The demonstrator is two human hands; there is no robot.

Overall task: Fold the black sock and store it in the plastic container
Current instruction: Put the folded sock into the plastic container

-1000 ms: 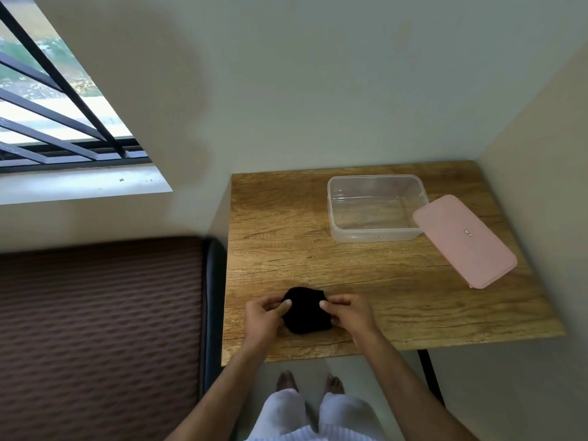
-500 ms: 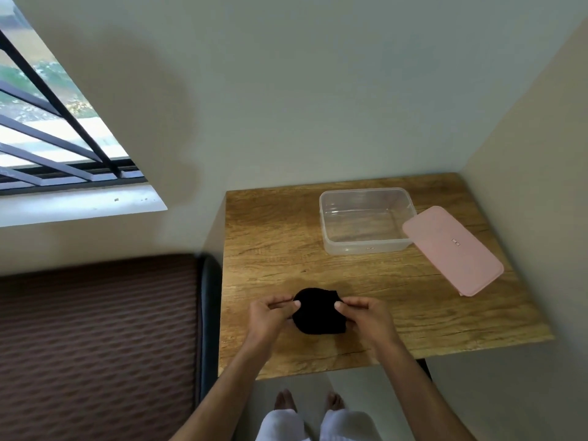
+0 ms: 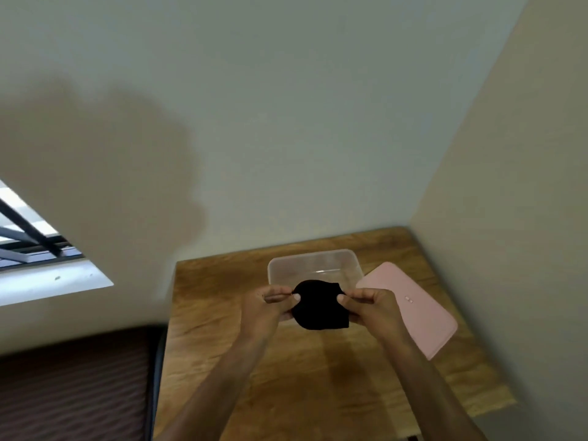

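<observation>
Black sock (image 3: 319,305) – pinched between both hands | left hand (image 3: 265,308) – right hand (image 3: 374,308)

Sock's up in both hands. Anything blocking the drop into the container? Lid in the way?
Nothing visible blocks it. The plastic container is open and looks empty. The pink lid lies on the table beside the container's right side, not over it. Both hands, left hand and right hand, hold the folded black sock at its near edge.

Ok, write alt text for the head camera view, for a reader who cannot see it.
Two bare hands, the left hand and right hand, pinch a folded black sock by its sides, holding it in front of an open clear plastic container on a wooden table. A pink lid lies to the container's right.
</observation>
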